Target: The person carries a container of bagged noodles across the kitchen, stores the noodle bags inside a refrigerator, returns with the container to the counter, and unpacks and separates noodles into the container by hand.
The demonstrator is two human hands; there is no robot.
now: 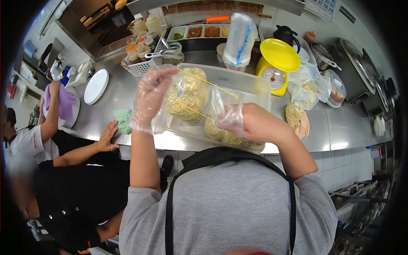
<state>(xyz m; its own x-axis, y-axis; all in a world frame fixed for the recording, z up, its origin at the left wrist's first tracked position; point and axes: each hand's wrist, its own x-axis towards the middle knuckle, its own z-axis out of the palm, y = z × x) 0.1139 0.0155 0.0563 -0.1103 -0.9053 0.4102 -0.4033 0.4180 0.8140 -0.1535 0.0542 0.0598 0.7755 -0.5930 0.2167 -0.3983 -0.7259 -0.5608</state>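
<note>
My left hand [151,91], in a clear plastic glove, is closed in a pinch at the upper end of thin yellow strands [207,80]. The strands stretch taut to my right hand [238,119], also gloved and closed around their other end. I cannot tell whether they are noodles or an elastic band. Below them a translucent plastic tub [250,80] holds bundles of noodles [187,100]. More noodles [231,138] lie near the tub's front edge, partly under my right hand.
A yellow scale [274,76] stands right of the tub, beside plastic bags of food [308,91]. Behind are topping trays [204,32] and a bag-wrapped stack [239,42]. At left, a co-worker's hand [107,138] rests near a green cloth [122,120]; another person holds a purple cloth [63,102].
</note>
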